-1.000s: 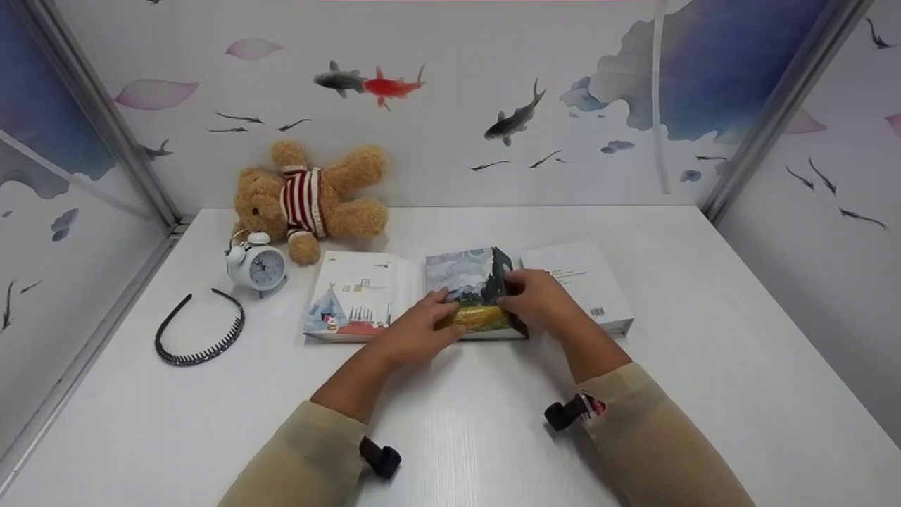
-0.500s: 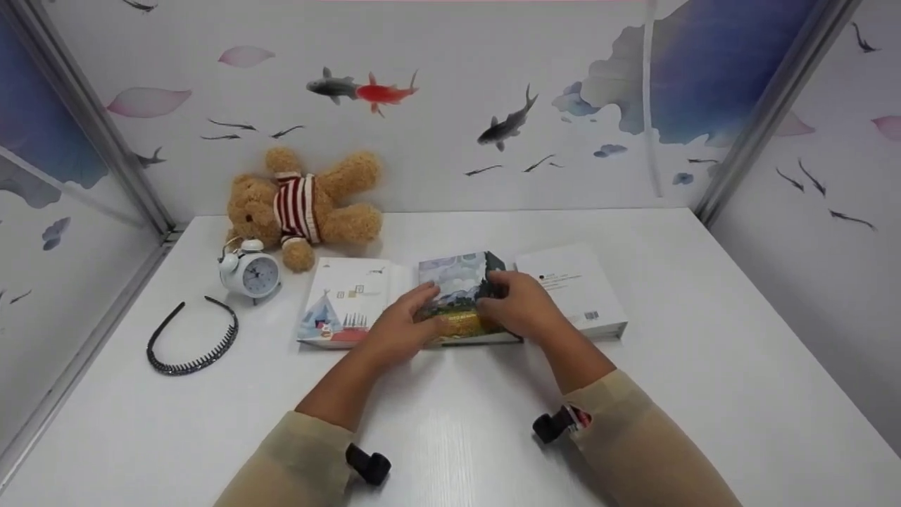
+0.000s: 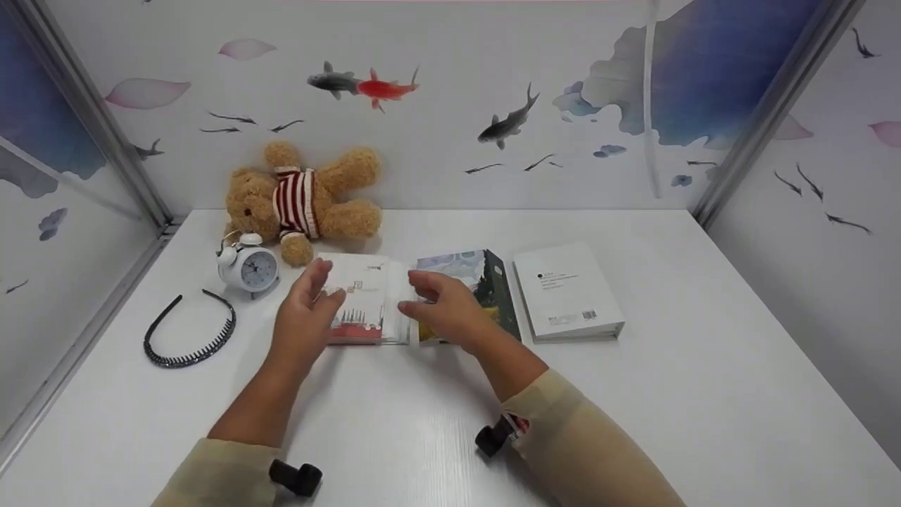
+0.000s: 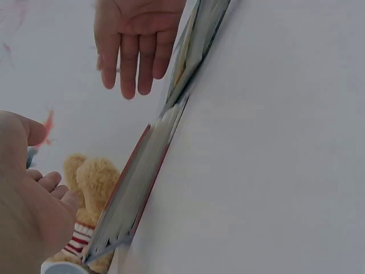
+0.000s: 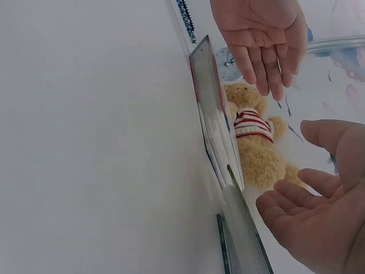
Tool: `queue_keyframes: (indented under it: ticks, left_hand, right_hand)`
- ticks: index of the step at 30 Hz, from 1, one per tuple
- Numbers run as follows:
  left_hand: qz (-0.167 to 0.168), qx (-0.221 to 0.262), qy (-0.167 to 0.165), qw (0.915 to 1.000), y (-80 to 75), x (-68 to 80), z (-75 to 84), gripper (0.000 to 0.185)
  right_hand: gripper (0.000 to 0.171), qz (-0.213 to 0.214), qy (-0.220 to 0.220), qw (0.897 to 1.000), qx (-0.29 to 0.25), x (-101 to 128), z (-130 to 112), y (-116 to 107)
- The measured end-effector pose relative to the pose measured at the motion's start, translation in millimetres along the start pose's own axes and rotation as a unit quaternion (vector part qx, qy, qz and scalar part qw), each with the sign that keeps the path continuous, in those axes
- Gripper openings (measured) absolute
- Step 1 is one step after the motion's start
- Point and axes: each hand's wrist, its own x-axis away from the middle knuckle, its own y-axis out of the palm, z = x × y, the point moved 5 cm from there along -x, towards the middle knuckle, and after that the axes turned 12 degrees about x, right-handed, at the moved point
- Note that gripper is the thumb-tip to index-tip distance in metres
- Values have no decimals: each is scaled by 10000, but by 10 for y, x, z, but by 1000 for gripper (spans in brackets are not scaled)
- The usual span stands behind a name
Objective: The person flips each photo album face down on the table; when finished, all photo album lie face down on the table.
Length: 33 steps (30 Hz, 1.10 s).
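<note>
My left hand (image 3: 299, 320) is raised over the left side of a white photo album (image 3: 360, 299) with a red strip along its lower cover, hiding part of its picture. My right hand (image 3: 454, 313) hovers over the landscape-covered photo album (image 3: 501, 292) beside it, with fingertips near the gap between the two. Both palms face each other in the right wrist view, where the left hand (image 5: 265, 37) and right hand (image 5: 319, 214) hold nothing and stand apart from the white album (image 5: 210, 97). Fingers are loosely extended on both.
To the right lies another white album (image 3: 566, 292) with a barcode. A white alarm clock (image 3: 250, 267), a teddy bear (image 3: 303, 201) on its side and a black toothed headband (image 3: 190, 334) are at the left. A printed wall (image 3: 450, 169) closes off the table's back.
Both hands have left the landscape-covered album and shifted left, the left one over the white album. The landscape-covered album stays about where it was, its dark spine now uncovered.
</note>
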Motion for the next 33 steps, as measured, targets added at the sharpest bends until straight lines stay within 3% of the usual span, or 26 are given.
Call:
queue_keyframes:
  ticks: [4,7,10,13,16,19,26,33]
  left_hand:
    - [196,-164,-187,9995,-297,21,-46,72]
    - [298,-174,-457,9984,-417,-8,-69,73]
    - [219,-134,-888,9957,-456,-40,-115,76]
    - [-88,-43,-1289,9916,-431,-50,-185,79]
    - [-409,33,-1475,9882,-403,-42,-253,82]
    - [-572,16,-1498,9871,-396,-39,-292,83]
    - [-465,-370,-1440,9878,-429,-58,-325,85]
    - [-255,293,-1120,9929,-396,-25,-158,87]
  right_hand:
    - [68,-108,-48,9994,-312,-98,-76,156]
    - [69,-174,-34,9984,-533,-179,-120,248]
    - [70,-209,-9,9975,-670,-236,-120,324]
    - [72,-231,-31,9973,-696,-247,-85,376]
    - [74,-293,-140,9975,-633,-234,-49,416]
    - [74,-353,-279,9975,-538,-220,-46,445]
    - [75,-421,-287,9977,-455,-199,-98,498]
    - [73,-426,-268,9982,-330,-197,-86,521]
